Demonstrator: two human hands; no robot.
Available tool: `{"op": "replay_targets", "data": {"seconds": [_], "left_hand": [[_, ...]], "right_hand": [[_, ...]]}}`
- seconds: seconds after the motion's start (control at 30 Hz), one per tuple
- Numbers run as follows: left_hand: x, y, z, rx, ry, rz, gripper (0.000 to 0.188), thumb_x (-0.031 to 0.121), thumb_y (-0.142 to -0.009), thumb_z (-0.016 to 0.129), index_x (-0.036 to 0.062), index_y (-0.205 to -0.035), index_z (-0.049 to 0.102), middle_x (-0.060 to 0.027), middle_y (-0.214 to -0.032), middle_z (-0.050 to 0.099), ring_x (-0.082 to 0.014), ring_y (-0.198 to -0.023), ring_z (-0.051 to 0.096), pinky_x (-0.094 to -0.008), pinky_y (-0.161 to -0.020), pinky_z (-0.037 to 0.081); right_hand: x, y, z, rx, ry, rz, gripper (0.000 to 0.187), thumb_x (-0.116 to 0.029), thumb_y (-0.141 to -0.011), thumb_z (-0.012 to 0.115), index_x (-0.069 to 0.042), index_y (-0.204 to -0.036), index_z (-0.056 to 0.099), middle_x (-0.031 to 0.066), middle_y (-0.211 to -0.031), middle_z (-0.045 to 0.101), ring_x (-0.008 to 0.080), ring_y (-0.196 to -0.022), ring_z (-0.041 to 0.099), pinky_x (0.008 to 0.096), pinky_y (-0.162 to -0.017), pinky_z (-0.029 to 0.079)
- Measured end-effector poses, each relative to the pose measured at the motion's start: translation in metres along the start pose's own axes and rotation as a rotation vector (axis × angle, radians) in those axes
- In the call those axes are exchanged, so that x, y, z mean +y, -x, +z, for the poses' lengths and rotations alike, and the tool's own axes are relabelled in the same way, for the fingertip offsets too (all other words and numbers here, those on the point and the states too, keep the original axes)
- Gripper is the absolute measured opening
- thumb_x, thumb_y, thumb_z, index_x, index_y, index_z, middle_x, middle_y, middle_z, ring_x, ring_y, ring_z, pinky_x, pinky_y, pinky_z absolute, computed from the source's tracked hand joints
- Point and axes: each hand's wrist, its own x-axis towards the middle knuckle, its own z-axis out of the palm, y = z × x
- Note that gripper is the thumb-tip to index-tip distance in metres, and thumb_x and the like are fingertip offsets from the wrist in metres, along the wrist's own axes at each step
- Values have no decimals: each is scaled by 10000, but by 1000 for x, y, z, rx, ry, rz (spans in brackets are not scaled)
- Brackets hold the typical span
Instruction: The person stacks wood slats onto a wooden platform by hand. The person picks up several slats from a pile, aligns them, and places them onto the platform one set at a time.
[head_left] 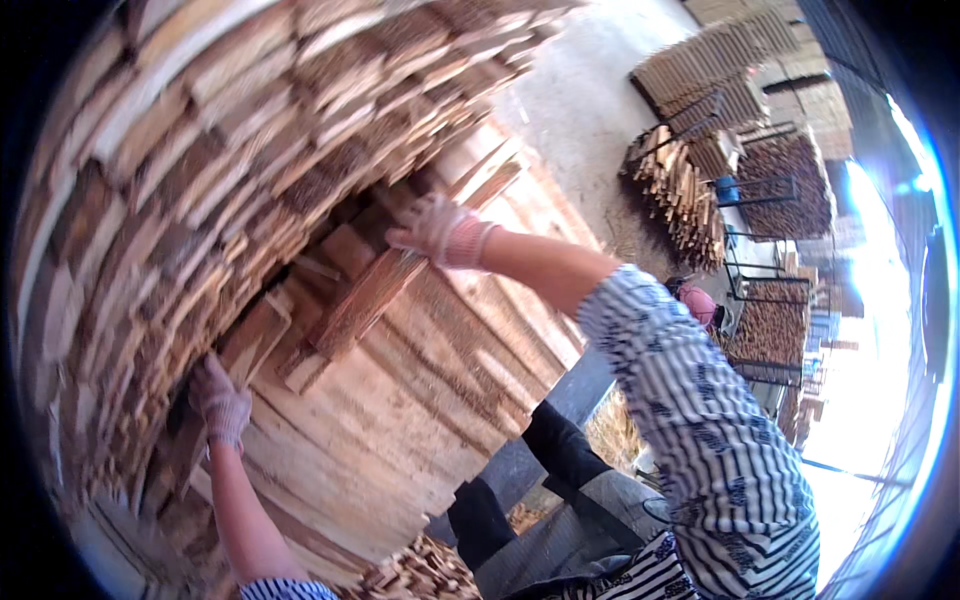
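Observation:
My left hand point(220, 405), in a pale knit glove, is closed at the lower end of a short wooden board point(255, 338), at the foot of a tall stack of wood pieces point(190, 190). Some of its fingertips are hidden there. My right hand point(440, 228), gloved alike, reaches across to the dark gap under the stack. Its thumb lies near the upper end of a reddish-brown wood strip point(365, 303); its fingers are blurred and partly hidden. That strip rests on a surface of flat planks point(400, 410), and a pale wood piece point(308, 370) lies by its lower end.
Another wood strip point(490, 172) lies beyond my right hand. Bundled wood point(680, 195), several larger stacks point(785, 190) and metal cart frames point(765, 190) stand on the concrete floor point(580, 90) at right. Loose wood pieces point(425, 575) lie near my legs.

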Motion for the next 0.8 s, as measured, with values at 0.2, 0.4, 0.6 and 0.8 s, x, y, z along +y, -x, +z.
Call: {"op": "replay_targets", "data": {"seconds": [0.2, 0.4, 0.6, 0.8], "left_hand": [[9, -2, -3, -60, -58, -102, 888, 203, -705, 770, 105, -1440, 281, -199, -1436, 381, -433, -1306, 413, -577, -1088, 325], [4, 1, -10, -154, -53, -128, 923, 222, -701, 780, 93, -1463, 275, -214, -1467, 363, -449, -1311, 407, -562, -1088, 339], [12, -1, -17, -97, -79, -89, 892, 264, -728, 806, 115, -1457, 315, -240, -1427, 429, -441, -1279, 470, -542, -1056, 405], [21, 6, -24, -6, 18, -93, 862, 198, -731, 779, 129, -1456, 317, -231, -1417, 432, -431, -1335, 413, -566, -1113, 315]], "right_hand": [[31, -17, 18, -42, -144, 75, 555, -202, -946, 599, -268, -1474, 440, 106, -1435, 522, 339, -1279, 541, 458, -1004, 517], [48, -13, -5, -169, -179, 81, 616, -109, -930, 600, -250, -1501, 415, 104, -1422, 534, 337, -1289, 534, 446, -1042, 503], [52, -18, 27, 18, -134, 23, 785, -228, -715, 810, -154, -1424, 481, 143, -1261, 601, 341, -1179, 584, 457, -975, 502], [28, -7, 5, 28, 31, 152, 663, -105, -908, 609, -193, -1522, 378, 168, -1445, 490, 346, -1296, 514, 499, -1117, 376]]}}
